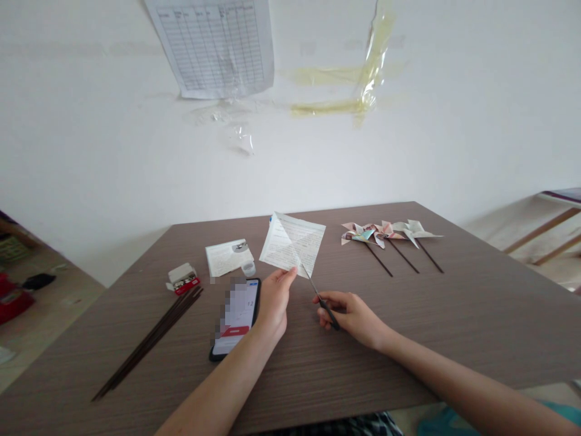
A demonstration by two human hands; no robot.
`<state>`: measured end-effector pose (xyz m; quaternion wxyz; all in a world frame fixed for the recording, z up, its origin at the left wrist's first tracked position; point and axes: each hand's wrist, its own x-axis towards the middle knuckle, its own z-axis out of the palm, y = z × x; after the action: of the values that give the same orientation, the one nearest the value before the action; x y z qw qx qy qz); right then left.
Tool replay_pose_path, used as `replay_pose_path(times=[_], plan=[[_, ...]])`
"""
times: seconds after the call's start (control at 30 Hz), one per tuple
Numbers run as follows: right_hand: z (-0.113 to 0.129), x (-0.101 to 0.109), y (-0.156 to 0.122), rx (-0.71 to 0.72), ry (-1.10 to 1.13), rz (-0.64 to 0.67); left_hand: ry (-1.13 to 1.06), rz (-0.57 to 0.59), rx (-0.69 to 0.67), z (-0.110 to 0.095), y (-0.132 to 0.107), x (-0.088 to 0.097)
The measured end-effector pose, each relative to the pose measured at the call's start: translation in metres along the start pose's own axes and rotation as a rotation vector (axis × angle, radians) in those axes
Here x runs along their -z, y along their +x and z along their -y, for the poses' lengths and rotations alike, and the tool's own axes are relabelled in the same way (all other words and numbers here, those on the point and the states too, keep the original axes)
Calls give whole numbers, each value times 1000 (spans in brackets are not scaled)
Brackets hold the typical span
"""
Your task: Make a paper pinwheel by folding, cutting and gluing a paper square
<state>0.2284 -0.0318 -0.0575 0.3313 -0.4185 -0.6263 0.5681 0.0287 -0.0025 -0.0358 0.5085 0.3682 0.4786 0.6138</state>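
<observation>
The left hand (272, 303) grasps a printed paper square (295, 242) by its near edge, the thumb lying on top of the paper and the other fingers mostly hidden from view. Nearly all of the square extends forward, beyond the fingertips, with crossing diagonal creases visible over its text. The right hand (351, 315) has its fingers curled around the black handles of the scissors (321, 301). The slim blades point up and to the left, meeting the square near its lower right corner, just beside the left thumb and roughly in line with 1 crease. Whether the blades are parted or closed is too small to tell.

Beside the left forearm, a smartphone (236, 321) lies on the wooden surface (431, 327) with its screen lit. Beyond the phone are a small translucent cup (248, 267) and a flat printed paper piece (228, 257), the cup at the paper's near right corner. Further left, a small red-and-white box (184, 278) stands with its flap raised and shiny little pieces inside, just beyond the far ends of a bundle of thin dark sticks (149, 339).

To the right of the square, 3 paper pinwheels (414, 230) rest in a row, each on a dark stick angled toward the near right.
</observation>
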Motion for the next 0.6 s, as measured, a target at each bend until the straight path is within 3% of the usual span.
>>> replay_pose_path(times=[0.6], plan=[[0,0,-1,0,37,-20,28,7,-20,2,-2,-1]])
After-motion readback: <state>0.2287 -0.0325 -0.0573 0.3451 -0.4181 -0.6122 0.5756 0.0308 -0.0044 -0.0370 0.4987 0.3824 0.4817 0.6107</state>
